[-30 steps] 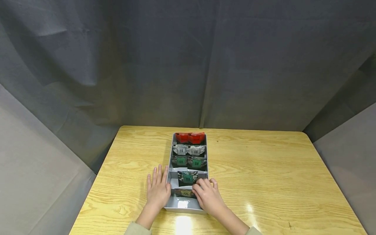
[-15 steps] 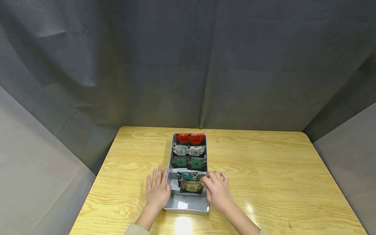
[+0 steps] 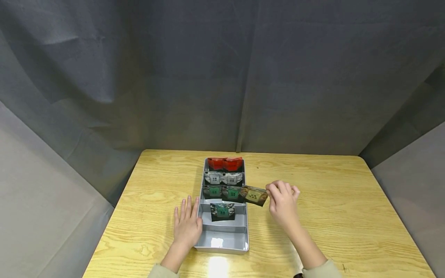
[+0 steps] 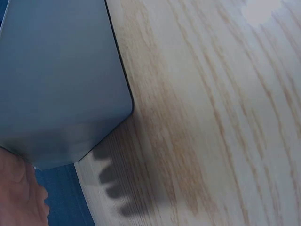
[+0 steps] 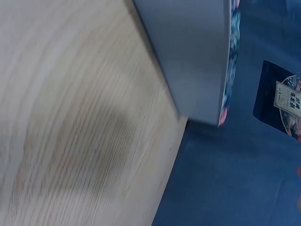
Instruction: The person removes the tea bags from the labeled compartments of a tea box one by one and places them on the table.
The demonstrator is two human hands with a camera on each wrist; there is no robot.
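My right hand (image 3: 283,202) pinches a yellow-labelled sachet (image 3: 255,195) by its right edge, out over the right side of a grey divided box (image 3: 222,250). In the right wrist view the same sachet (image 5: 282,99) hangs against the dark curtain. My left hand (image 3: 187,227) lies with straight fingers along the box's left side, thumb at the rim. One green-labelled sachet (image 3: 222,211) stands in the second compartment from the front. Behind it are two more green-labelled sachets (image 3: 213,191), a pair of silver ones (image 3: 232,178) and a pair of red ones (image 3: 232,164).
The box stands on a wood-grain table (image 3: 313,208). A dark curtain (image 3: 295,77) hangs behind the table's far edge, and pale panels (image 3: 38,200) rise at both sides.
My right hand has lifted the yellow-labelled sachet out of the box's front part and carried it right and away from me. The left hand has stayed in place.
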